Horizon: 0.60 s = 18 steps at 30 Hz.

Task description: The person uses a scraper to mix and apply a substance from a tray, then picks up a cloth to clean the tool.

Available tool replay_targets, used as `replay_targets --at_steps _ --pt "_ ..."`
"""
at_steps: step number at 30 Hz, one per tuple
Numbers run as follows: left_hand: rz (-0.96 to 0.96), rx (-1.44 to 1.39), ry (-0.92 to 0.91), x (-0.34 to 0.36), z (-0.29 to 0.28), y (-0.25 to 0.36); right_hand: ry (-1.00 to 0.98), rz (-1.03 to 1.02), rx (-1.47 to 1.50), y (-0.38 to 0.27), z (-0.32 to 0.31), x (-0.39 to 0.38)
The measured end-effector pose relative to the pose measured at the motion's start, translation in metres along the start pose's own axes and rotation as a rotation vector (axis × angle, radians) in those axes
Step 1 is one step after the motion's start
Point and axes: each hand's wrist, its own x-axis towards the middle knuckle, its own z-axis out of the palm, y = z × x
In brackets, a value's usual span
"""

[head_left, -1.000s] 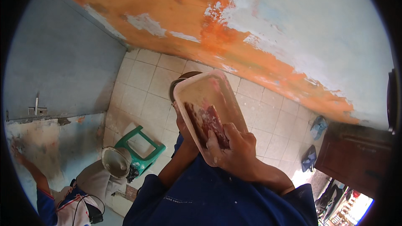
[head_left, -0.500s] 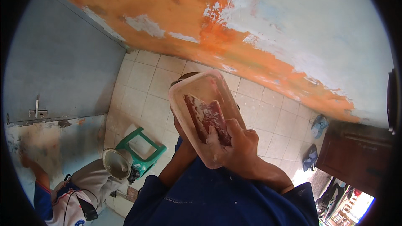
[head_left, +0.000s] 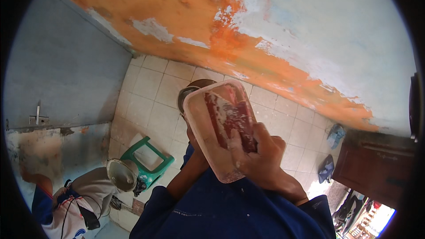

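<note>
A pale, shallow plastic tub (head_left: 198,135) is tilted in front of my chest, its inner walls smeared with residue. My left hand (head_left: 193,135) grips it from the left side, its fingers mostly hidden behind the tub. In my right hand (head_left: 261,156) is a dark red, flat scraper (head_left: 228,116) with whitish paste on its face. My thumb presses on the scraper, which lies within the tub's opening. Partly covered by the tub's far left corner, a dark round container (head_left: 182,99) stands beyond it.
The orange wall (head_left: 177,4) ahead carries white patches. On the left, a green plastic stool (head_left: 167,163) stands beside a paste-smeared bucket (head_left: 116,178). A co-worker (head_left: 66,208) reaches toward the grey wall. Dark wooden furniture (head_left: 372,161) and plastic bags (head_left: 326,168) are at right.
The tub has shifted slightly right and turned a little. My right hand and the scraper have moved right with it. More of the round container now shows behind.
</note>
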Motion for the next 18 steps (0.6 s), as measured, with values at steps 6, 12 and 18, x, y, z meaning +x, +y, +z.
replay_targets --at_steps 6,12,18 --pt "0.009 0.006 0.009 -0.001 -0.002 0.001 0.032 0.003 -0.002 0.004 -0.012 -0.002" --pt "0.034 0.013 0.034 -0.004 -0.006 0.003 -0.121 0.086 0.013 0.008 -0.023 -0.008" --pt "0.037 0.019 0.036 -0.005 -0.005 0.003 -0.121 -0.011 -0.058 0.013 0.002 -0.015"
